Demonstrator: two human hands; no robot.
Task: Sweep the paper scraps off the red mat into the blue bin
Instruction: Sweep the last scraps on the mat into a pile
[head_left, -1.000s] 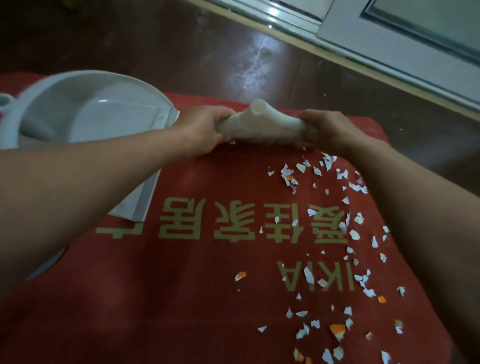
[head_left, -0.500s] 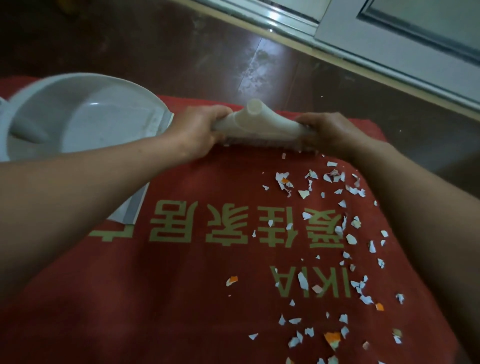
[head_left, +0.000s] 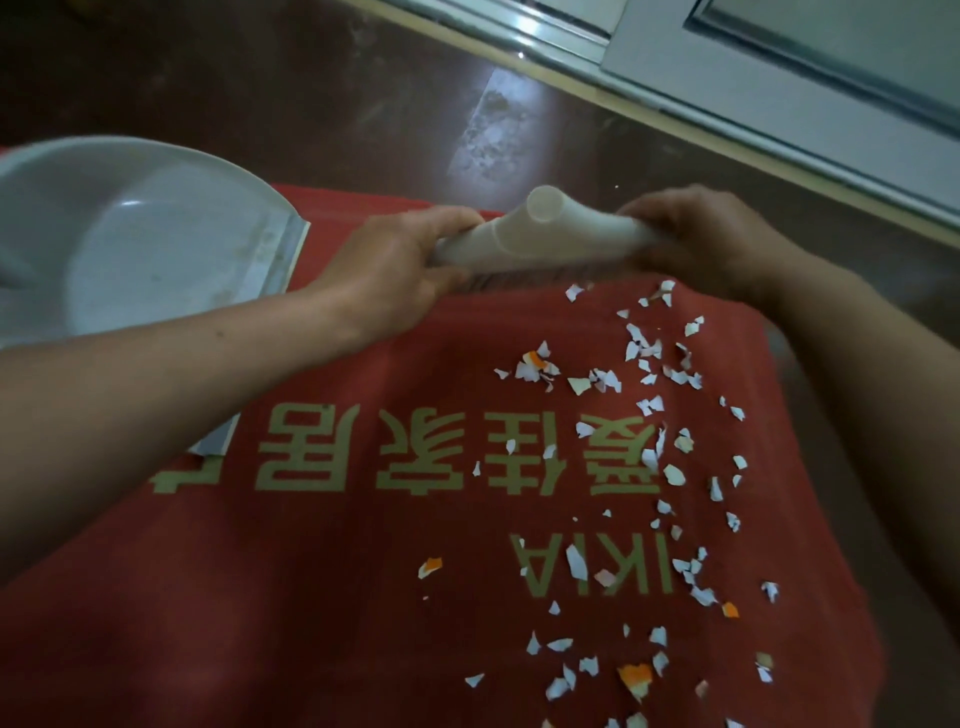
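Note:
A red mat (head_left: 322, 597) with gold lettering covers the floor in front of me. Several white and orange paper scraps (head_left: 644, 415) lie scattered over its right half. At the mat's far edge both hands hold a white brush head (head_left: 545, 236) with a short hollow neck, bristles down on the mat. My left hand (head_left: 400, 270) grips its left end. My right hand (head_left: 696, 244) grips its right end. A pale blue-grey dustpan-like bin (head_left: 130, 244) rests on the mat's far left, its flat lip toward the mat's middle.
Dark brown tiled floor (head_left: 322, 98) lies beyond the mat. A white sliding door frame and track (head_left: 779, 98) run diagonally across the upper right. The mat's right edge (head_left: 810, 467) borders bare floor.
The brush and both hands have drawn toward me along the mat, pushing the nearest scraps along. The view has shifted, so the bin sits lower and further left.

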